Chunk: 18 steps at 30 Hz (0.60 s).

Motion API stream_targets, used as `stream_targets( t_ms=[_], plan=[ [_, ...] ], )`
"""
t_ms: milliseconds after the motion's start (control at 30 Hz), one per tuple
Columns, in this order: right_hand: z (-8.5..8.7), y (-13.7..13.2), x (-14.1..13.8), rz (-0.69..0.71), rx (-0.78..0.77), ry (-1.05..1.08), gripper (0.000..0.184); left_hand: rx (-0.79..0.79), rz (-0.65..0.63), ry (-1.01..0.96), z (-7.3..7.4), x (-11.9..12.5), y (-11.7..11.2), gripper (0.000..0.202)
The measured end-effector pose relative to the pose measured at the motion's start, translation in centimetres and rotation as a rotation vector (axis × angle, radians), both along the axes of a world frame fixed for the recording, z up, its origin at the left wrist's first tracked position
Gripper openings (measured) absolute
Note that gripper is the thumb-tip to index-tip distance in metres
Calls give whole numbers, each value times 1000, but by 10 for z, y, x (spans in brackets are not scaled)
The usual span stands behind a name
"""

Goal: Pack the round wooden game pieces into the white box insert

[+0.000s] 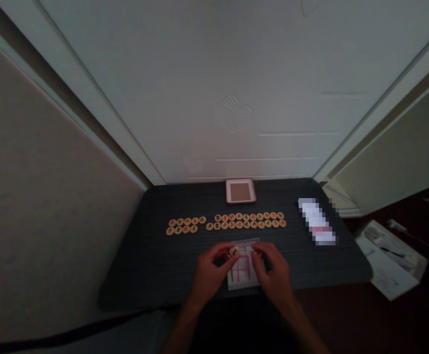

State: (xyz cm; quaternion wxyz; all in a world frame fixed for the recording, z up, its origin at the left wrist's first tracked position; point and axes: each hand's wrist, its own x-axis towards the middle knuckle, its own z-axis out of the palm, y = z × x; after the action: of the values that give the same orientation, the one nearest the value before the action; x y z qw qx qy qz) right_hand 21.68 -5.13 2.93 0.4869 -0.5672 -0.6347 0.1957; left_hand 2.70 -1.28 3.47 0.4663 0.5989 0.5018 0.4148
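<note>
A round wooden Chinese chess piece (pixel 234 251) with a dark character is pinched between the thumb and fingers of my left hand (pixel 211 268). Just beneath both hands lies a shallow white box (pixel 243 284) with pink-red lines showing inside. My right hand (pixel 273 265) is over the box's right side, thumb and fingers drawn together; whatever they hold is hidden. Beyond the box, more Chinese chess pieces (pixel 239 224) with red or black characters lie flat in two rows. A smaller group of pieces (pixel 186 229) forms two short rows to the left.
A brown-rimmed tray-like lid (pixel 240 202) lies at the back of the dark table (pixel 144 265), near the white door panel (pixel 199 98). A blurred white item (pixel 316 221) is on the right. An open white box (pixel 394 265) sits lower, beyond the right edge.
</note>
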Motion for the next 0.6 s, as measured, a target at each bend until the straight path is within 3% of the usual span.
stream_targets(
  t_ms=[367,600],
  plan=[
    [9,-4,-14,139,15,81,17,-229,-3,-252,9,12,-10,21],
    [9,-3,-19,125,11,50,20,-242,-18,-263,19,15,-12,24]
  ],
)
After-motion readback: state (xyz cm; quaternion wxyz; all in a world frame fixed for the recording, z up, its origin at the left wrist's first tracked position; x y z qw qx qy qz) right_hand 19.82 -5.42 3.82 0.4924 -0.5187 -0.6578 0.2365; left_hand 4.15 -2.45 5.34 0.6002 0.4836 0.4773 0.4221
